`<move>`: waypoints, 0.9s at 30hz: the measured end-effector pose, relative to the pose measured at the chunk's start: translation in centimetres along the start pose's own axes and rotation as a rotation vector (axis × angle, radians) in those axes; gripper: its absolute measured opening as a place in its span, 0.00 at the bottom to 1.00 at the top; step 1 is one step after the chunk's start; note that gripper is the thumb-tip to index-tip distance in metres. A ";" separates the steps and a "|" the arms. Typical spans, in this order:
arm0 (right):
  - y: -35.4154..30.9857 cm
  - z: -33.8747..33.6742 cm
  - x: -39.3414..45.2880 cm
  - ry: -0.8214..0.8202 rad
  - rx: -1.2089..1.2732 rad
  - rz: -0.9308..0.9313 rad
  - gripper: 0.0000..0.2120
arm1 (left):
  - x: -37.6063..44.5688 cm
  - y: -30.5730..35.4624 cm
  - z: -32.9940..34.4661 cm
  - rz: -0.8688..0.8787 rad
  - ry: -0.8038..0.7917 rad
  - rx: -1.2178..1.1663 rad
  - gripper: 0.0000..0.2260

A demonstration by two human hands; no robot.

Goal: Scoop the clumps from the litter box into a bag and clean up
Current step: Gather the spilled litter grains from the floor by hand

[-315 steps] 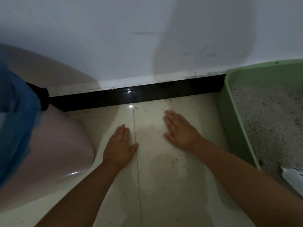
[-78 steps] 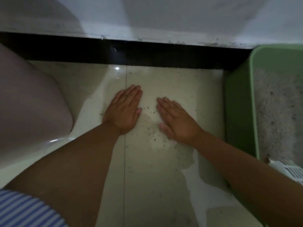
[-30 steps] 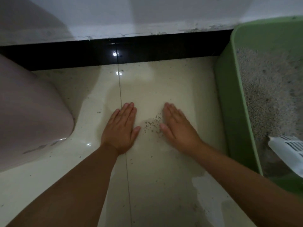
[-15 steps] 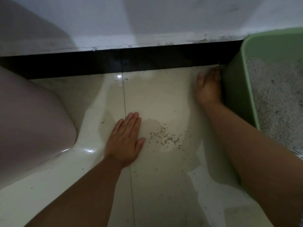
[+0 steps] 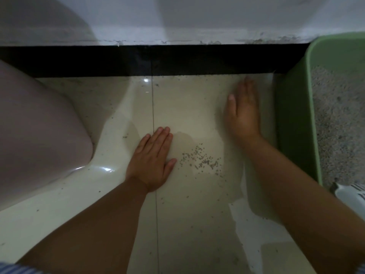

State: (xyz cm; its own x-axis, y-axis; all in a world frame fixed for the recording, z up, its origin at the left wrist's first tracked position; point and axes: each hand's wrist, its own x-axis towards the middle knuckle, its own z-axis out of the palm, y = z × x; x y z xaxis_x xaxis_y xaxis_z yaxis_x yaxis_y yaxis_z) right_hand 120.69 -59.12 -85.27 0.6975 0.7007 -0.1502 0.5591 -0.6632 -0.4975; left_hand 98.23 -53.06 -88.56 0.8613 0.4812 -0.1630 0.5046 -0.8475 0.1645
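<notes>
While both hands are down on the tile floor (image 5: 189,107), neither one is holding anything. The left hand (image 5: 152,161) lies flat, palm down, fingers straight and close together pointing toward the wall, thumb sticking out a bit to the right, and it sits right across the dark grout line (image 5: 153,103) that runs front to back. Just beside that thumb is a small pile of spilled litter grains (image 5: 201,160), loosely gathered, not touching the hand as far as I can see. The right hand (image 5: 244,111) is farther up toward the black baseboard (image 5: 138,60), also flat with fingers straight and together, looks a bit blurry, and it's just beside the outer wall of the green litter box (image 5: 294,123); can't tell if the edge of the hand actually touches the box or not. So the grain pile sits between the two hands, closer to the left one. The litter box is on the right edge of the view, pushed up near the baseboard, filled with pale grey litter (image 5: 339,123), and honestly I can't pick out distinct clumps in there. A white slotted scoop (image 5: 353,194) pokes into frame at the lower right, at the near end of the box. Lots of stray single grains are dotted around the floor, especially along the baseboard and near the bottom of the frame. On the left there's a big rounded pinkish object (image 5: 37,131) sitting on the floor, with a shiny reflection next to it. A bit of blue striped sleeve (image 5: 13,268) shows in the bottom left corner.
</notes>
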 end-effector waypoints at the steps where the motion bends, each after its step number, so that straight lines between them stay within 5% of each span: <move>1: 0.1 -0.1 1.1 -0.001 -0.018 0.044 0.29 | 0.0 0.0 0.0 0.001 -0.005 -0.005 0.32; 4: 0.3 0.4 2.2 -0.081 -0.123 0.046 0.29 | 0.0 0.0 -0.2 -0.004 -0.006 -0.002 0.32; 12: 0.6 0.5 -0.8 -0.332 -0.173 -0.366 0.38 | 0.0 -0.2 0.0 0.003 0.053 -0.011 0.26; 16: -0.2 0.4 -2.1 -0.289 -0.161 -0.588 0.29 | -0.1 -0.2 0.0 -0.005 0.044 -0.007 0.26; 20: -1.3 0.5 1.2 -0.153 -0.141 -0.487 0.29 | -0.1 -0.2 0.0 -0.004 0.037 0.013 0.26; 23: -1.0 0.3 2.3 -0.246 -0.176 -0.361 0.35 | 0.0 -0.2 0.0 -0.002 0.035 0.020 0.26; 27: 0.3 0.5 -0.9 -0.400 -0.201 -0.453 0.38 | -0.1 -0.2 0.1 -0.008 0.040 0.022 0.26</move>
State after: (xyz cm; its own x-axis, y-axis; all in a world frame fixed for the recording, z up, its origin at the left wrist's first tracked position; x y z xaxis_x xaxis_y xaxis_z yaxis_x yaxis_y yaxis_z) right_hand 120.00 -59.83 -85.77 0.1727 0.9416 -0.2892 0.8596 -0.2874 -0.4225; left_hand 98.09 -52.96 -88.65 0.8589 0.4965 -0.1256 0.5108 -0.8478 0.1422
